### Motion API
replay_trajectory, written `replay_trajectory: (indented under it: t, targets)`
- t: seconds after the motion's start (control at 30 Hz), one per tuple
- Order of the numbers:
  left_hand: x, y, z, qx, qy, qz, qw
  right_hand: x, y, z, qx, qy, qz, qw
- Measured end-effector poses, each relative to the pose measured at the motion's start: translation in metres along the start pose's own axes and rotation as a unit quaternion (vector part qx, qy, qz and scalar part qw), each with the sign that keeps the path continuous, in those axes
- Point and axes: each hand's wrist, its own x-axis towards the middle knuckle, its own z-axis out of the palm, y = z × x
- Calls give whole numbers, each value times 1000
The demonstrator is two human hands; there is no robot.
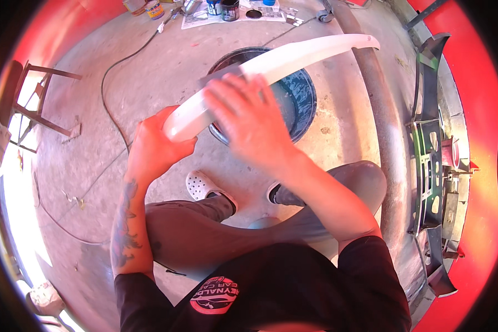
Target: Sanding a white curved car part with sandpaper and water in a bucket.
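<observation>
A long, curved white panel (310,54), like a car body trim piece, stretches from my left hand up to the far right. My left hand (156,145) grips its near end, thumb below and fingers around the edge. My right hand (249,119) lies across the panel, slightly blurred, its fingers pressing a dark grey sheet of sandpaper (222,75) on the surface. Most of the sheet is hidden under the fingers. Beneath the panel stands a round dark tub (311,113) with water in it, partly covered by my hands.
My legs and a light clog (201,185) are below. A black cable (103,83) crosses the concrete floor at the left, near a wooden stool (41,117). Paint cans (230,10) stand on newspaper at the back. A pipe (375,105) and a dark bumper frame (426,166) line the right.
</observation>
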Motion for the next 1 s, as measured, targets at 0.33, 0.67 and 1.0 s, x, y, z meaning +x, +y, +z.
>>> replay_trajectory:
  t: [0.33, 0.67, 1.0]
  targets:
    - [0, 6, 0, 17, 7, 3, 1000, 4, 75, -24, -107, 0, 70, 992]
    - [-5, -2, 2, 3, 18, 27, 999, -3, 71, -15, -38, 2, 20, 999]
    - [-2, -3, 2, 20, 6, 20, 1000, -2, 94, -21, -57, 2, 51, 997]
